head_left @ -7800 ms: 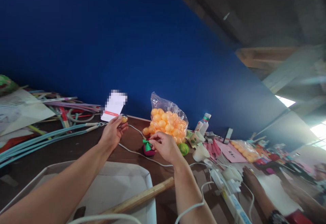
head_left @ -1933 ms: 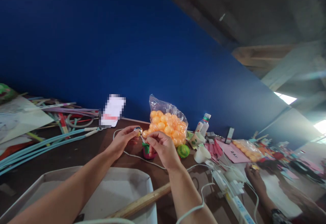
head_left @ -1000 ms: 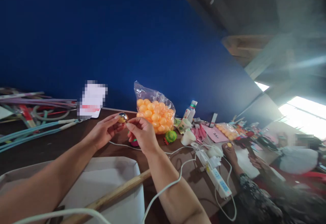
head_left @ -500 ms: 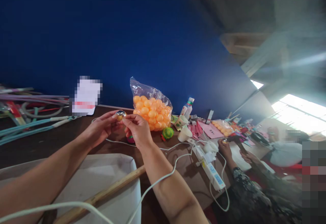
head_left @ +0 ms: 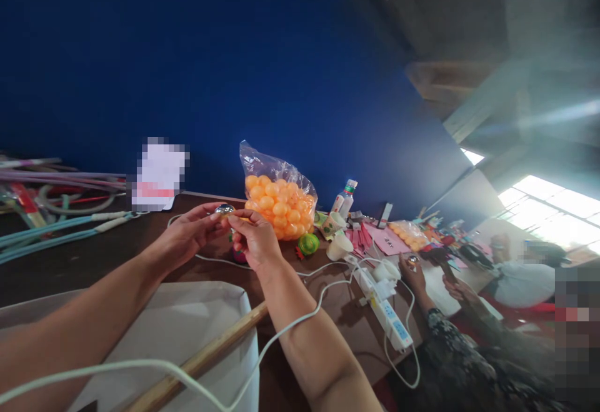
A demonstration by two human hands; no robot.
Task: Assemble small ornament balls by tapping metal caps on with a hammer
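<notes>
My left hand (head_left: 187,237) pinches a small shiny ball (head_left: 224,210) between thumb and fingertips, above the dark brown table (head_left: 94,262). My right hand (head_left: 255,240) meets it from the right, its thumb and forefinger closed against the same ball. Just below my hands a red toy with a green bow (head_left: 238,254) lies on the table, partly hidden by my right hand. A clear bag of orange balls (head_left: 277,199) stands right behind.
A white cable (head_left: 290,331) drapes over my right forearm. A wooden stick (head_left: 206,356) crosses a white tray (head_left: 197,318) near me. A green ball (head_left: 308,244), paper cups, a bottle (head_left: 344,195) and a power strip (head_left: 389,315) lie to the right. Another person's hand (head_left: 412,271) works there.
My hands have come together on the small ball, which my left hand earlier held alone while my right touched the red toy. The view has swung right.
</notes>
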